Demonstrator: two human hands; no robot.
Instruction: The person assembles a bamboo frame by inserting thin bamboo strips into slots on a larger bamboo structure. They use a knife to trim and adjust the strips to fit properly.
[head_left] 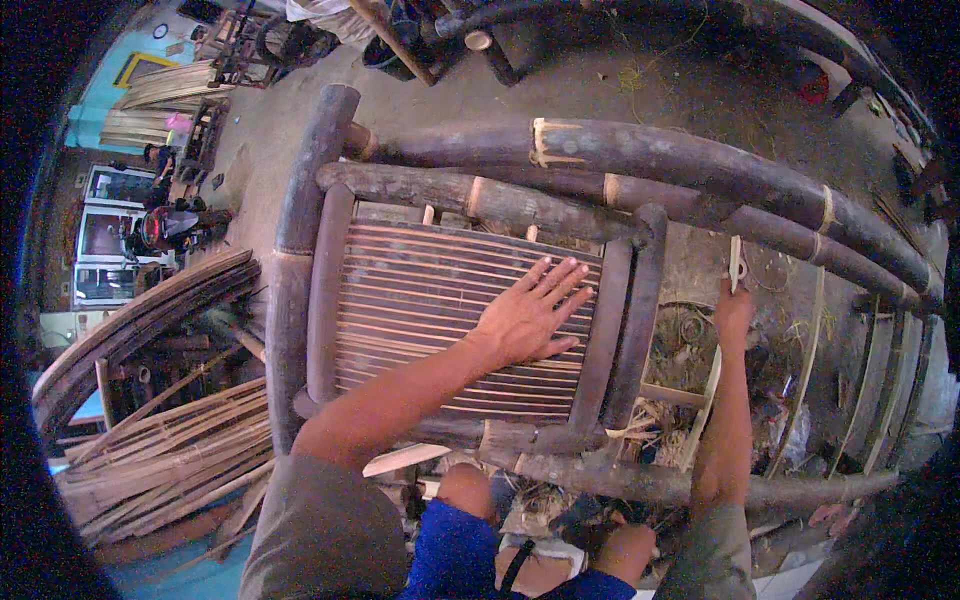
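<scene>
One strip (716, 370) half behind right hand (733, 312)

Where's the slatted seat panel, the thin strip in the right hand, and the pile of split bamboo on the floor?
Slatted seat panel (420, 310): head view, bare slats left of the left hand.
Thin strip (735, 262): head view, upper end.
Split bamboo pile (170, 450): head view, middle.

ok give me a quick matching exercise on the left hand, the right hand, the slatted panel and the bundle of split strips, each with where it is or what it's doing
Things:
1. left hand
2. right hand
3. slatted panel
4. bundle of split strips

States:
A. lying on the floor at the person's left
B. closed round a thin pale strip
C. framed by thick dark poles
D. flat, fingers spread, on the slats

Pairs: 1-D, 2-B, 3-C, 4-A
</scene>
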